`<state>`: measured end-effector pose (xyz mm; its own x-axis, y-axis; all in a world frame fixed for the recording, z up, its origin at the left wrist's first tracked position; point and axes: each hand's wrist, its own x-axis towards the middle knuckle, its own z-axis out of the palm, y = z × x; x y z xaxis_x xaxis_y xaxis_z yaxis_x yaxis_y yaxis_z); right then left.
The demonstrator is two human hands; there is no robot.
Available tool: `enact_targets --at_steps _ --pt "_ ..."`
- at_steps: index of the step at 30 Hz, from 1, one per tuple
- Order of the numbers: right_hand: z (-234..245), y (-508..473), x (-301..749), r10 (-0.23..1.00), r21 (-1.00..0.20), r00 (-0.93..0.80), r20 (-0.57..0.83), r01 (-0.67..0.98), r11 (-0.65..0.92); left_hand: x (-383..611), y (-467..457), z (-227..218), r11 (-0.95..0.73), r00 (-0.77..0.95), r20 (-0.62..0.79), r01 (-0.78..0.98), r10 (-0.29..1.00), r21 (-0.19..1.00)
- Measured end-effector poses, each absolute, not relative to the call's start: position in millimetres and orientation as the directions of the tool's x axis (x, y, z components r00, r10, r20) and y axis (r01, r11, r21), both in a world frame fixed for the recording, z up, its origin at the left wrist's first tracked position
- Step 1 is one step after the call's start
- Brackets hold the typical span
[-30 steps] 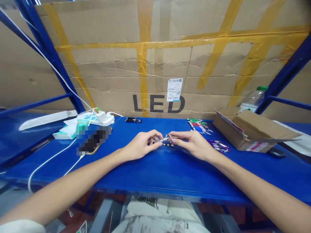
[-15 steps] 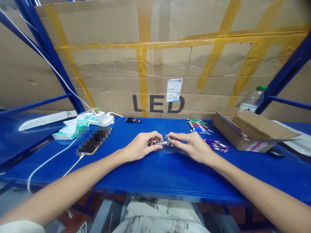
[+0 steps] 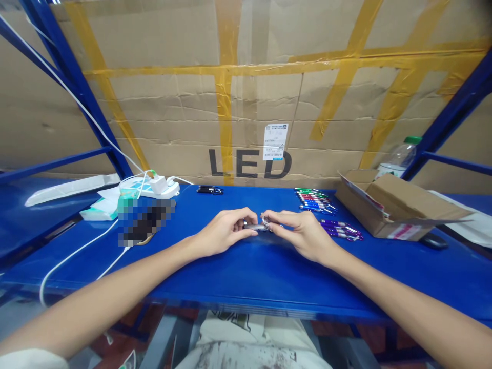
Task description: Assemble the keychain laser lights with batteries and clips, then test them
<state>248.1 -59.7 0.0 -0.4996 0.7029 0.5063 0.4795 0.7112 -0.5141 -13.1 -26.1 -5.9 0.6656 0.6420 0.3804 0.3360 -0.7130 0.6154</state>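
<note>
Above the middle of the blue table (image 3: 253, 271), my left hand (image 3: 225, 230) is closed, thumb and fingers around a small silver pen-like tube (image 3: 254, 227) lying sideways. My right hand (image 3: 303, 230) is pinched at the tube's right end, on a small metal ring (image 3: 266, 221). The fingertips partly hide both the ring and the tube's end. Just right of my right hand lie several purple pen-like tubes (image 3: 342, 229). Behind them is a row of green, red and blue tubes (image 3: 313, 200) with silver ends.
A few black tubes (image 3: 209, 189) lie at the back. An open cardboard box (image 3: 403, 212) stands right, beside a dark rounded object (image 3: 434, 241) and a green-capped bottle (image 3: 400, 159). Left are a phone (image 3: 148, 223) with a cable, tissues (image 3: 102, 205) and a power strip (image 3: 165, 189).
My right fingertips have shifted slightly on the ring, and the small shiny bits around them show less. My left hand keeps its hold on the silver tube. The whole view has shifted a little.
</note>
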Motion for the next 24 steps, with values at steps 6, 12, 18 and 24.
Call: enact_targets --at_steps 6,12,18,24 --pt "-2 -60 248 0.729 -0.550 -0.488 0.481 0.479 0.684 -12 -26 -7 -0.664 0.644 0.357 0.324 0.677 0.674" --pt "3 -62 246 0.758 -0.608 -0.487 0.435 0.461 0.646 -12 -24 -7 -0.596 0.598 0.342 0.296 0.725 0.747" --pt "-1 -56 246 0.750 -0.534 -0.416 0.514 0.529 0.659 -11 -27 1 -0.635 0.535 0.395 0.394 0.747 0.665" --pt "-1 -54 248 0.751 -0.491 -0.421 0.509 0.574 0.655 -11 -27 3 -0.660 0.562 0.377 0.474 0.736 0.583"
